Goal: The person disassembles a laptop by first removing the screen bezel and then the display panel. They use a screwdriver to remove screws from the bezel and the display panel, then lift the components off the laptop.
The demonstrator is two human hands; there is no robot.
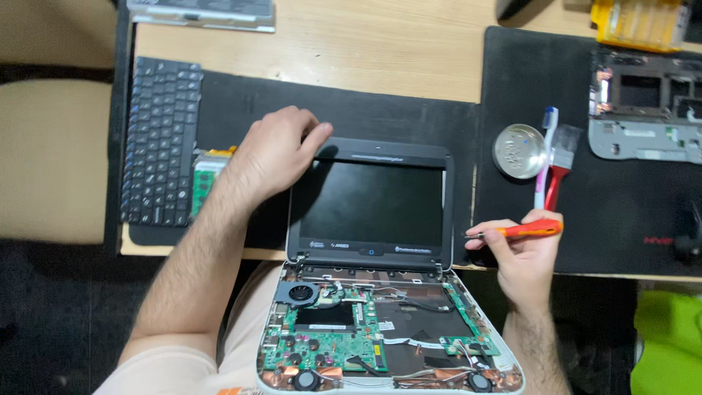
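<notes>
A small opened laptop lies in front of me, its dark screen (373,205) flat on the black mat and its base with the bare green circuit board (333,344) and fan (298,294) hanging over the table's near edge onto my lap. My left hand (274,153) grips the screen lid's top left corner. My right hand (523,252), just right of the lid, holds an orange-handled screwdriver (523,230) with its tip pointing left toward the screen's right edge.
A removed black keyboard (161,139) lies at the left, a small green board (205,183) beside it. Right of the screen sit a round metal dish (518,151), a toothbrush (545,157) and a red-handled brush (559,164). A stripped laptop frame (643,106) and a yellow box (640,22) lie at far right.
</notes>
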